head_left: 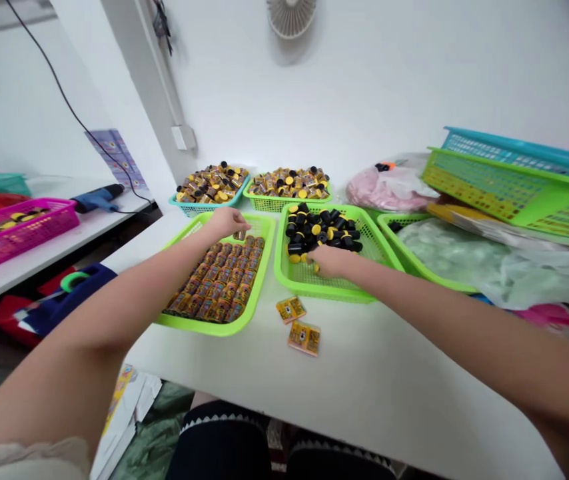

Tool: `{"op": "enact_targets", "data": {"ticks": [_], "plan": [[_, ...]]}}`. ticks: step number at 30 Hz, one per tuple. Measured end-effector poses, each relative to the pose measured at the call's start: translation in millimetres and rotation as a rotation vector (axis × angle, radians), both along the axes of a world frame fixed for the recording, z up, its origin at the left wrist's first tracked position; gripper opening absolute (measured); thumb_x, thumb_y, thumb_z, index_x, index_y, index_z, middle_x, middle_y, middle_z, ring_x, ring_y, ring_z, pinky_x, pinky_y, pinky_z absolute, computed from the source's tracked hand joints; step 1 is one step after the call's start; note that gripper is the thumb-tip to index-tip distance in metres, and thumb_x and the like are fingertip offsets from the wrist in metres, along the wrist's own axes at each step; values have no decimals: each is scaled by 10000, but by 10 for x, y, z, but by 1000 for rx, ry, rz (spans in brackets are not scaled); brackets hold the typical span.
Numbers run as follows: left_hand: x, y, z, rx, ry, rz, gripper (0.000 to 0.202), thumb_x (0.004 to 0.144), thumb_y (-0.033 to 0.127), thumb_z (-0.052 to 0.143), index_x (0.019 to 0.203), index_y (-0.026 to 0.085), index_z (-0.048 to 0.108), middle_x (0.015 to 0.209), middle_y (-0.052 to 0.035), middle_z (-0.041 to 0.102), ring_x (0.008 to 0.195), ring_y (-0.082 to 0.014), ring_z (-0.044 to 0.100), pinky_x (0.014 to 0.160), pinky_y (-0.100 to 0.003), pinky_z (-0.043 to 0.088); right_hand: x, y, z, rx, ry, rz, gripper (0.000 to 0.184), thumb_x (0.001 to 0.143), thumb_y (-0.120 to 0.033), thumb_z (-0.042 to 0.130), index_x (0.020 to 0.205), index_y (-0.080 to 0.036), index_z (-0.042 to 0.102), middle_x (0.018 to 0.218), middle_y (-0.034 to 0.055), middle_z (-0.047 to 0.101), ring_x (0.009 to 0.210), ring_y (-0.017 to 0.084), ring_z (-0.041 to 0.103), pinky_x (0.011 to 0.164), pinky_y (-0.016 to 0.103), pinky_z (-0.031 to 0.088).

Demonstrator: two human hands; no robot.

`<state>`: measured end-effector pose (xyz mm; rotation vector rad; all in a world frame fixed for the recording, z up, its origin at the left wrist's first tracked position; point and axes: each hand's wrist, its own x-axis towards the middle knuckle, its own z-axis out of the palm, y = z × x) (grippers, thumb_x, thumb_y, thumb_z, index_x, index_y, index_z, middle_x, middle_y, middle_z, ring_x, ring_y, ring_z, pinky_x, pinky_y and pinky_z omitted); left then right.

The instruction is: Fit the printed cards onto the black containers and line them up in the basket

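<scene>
My left hand (226,221) reaches over the far end of a green tray (262,230) packed with rows of small brown bottles (217,279). Its fingers are closed on one small bottle (239,235) held just above the back row. My right hand (328,261) is inside a second green basket (344,289), at the near edge of a heap of black and yellow caps (320,230). Its fingers are curled down on the caps; what they grip is hidden.
Two small printed packets (298,323) lie on the white table in front of the trays. Two baskets of capped bottles (252,183) stand behind. Stacked green and blue baskets (514,180) and plastic bags (489,260) fill the right. A pink basket (14,230) sits on the left table.
</scene>
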<state>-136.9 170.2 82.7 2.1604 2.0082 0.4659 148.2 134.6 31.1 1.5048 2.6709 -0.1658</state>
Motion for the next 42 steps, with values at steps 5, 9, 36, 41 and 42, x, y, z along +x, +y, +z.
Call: {"op": "enact_targets", "data": {"ticks": [5, 9, 36, 41, 42], "plan": [[37, 254, -302, -97, 118, 32, 261, 876, 394, 691, 946, 143, 715, 924, -51, 742, 886, -192, 689, 852, -351, 531, 252, -406, 127, 143, 215, -37, 224, 823, -199, 622, 1002, -170, 754, 996, 101, 756, 873, 228, 707, 821, 336, 553], [54, 265, -361, -134, 213, 53, 314, 931, 410, 625, 1079, 138, 671, 1103, -76, 699, 1017, -211, 667, 931, -430, 530, 522, -874, 89, 330, 857, -58, 184, 841, -294, 650, 973, -206, 744, 1003, 75, 730, 807, 177, 695, 743, 315, 609], [940, -2206, -740, 8, 326, -899, 526, 918, 48, 446, 1414, 218, 484, 1151, -111, 741, 907, -223, 747, 741, -291, 585, 830, -1341, -318, 509, 1268, -118, 302, 860, -258, 649, 1161, -275, 664, 1124, 97, 639, 1006, 220, 648, 802, 370, 607], [1040, -2125, -472, -118, -367, -676, 400, 886, 116, 538, 1255, 225, 645, 1014, -46, 772, 843, -171, 737, 748, -251, 572, 775, -1436, -232, 472, 1306, -173, 338, 883, -291, 622, 1219, -288, 665, 1183, 107, 621, 1069, 241, 628, 885, 408, 581], [1104, -2078, -451, -120, -517, -661, 281, 865, 153, 597, 1115, 205, 713, 956, -43, 771, 808, -163, 730, 718, -238, 572, 759, -1453, -233, 430, 1347, -182, 318, 883, -310, 627, 1196, -287, 675, 1184, 102, 628, 1073, 242, 631, 904, 420, 574]]}}
